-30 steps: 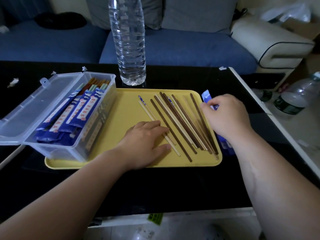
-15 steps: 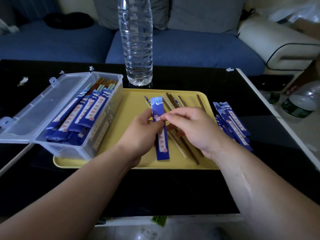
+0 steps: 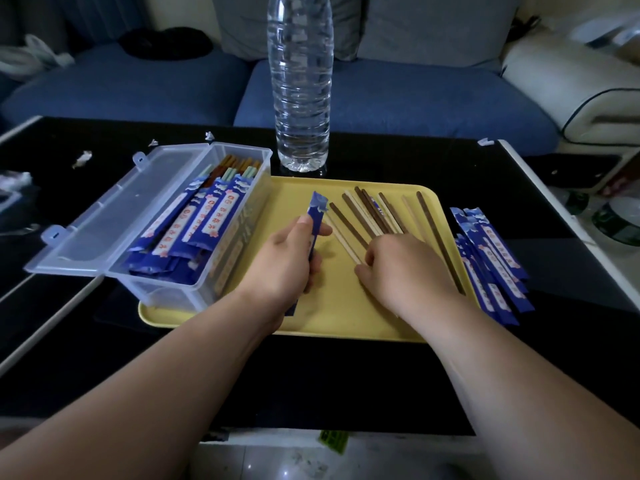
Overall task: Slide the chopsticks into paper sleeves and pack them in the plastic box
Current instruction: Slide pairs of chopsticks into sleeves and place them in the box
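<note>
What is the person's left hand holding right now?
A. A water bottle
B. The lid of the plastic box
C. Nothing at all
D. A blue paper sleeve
D: the left hand grips a blue paper sleeve upright over the yellow tray, while the right hand rests on the loose chopsticks.

Box [image 3: 194, 271] sits on the tray's [image 3: 346, 320] left end, chopsticks [image 3: 367, 216] mid-frame, sleeves [image 3: 491, 265] right of it, bottle [image 3: 301, 98] behind.
</note>
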